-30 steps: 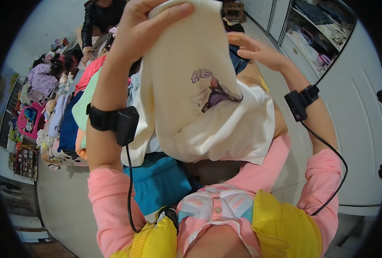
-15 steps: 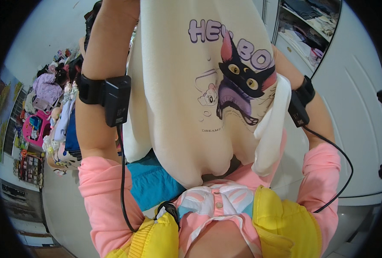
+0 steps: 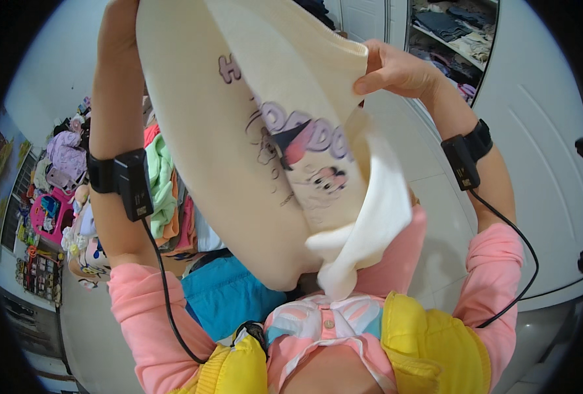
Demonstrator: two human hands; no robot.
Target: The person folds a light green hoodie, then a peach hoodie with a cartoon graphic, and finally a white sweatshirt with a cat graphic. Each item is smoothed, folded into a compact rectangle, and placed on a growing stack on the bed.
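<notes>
A cream sweatshirt with a cartoon cat print and purple lettering hangs in front of me, its front folding over on itself. My right hand pinches the hem at the upper right, thumb on the near side. At the top left edge, my left hand holds the other upper side of the cloth; its fingers are hidden. One pale sleeve dangles in a loose curl toward my lap. Both wrists wear black straps with cabled boxes.
Folded clothes are stacked on the left, beside a teal cloth near my lap. Farther left are a pink plastic chair and piled soft things. At right, an open wardrobe with clothes on shelves stands by a white door.
My right hand has come into view at the hem, and the sweatshirt's right side has folded inward across the print. My left arm and the cloth have shifted left, uncovering the stacked clothes.
</notes>
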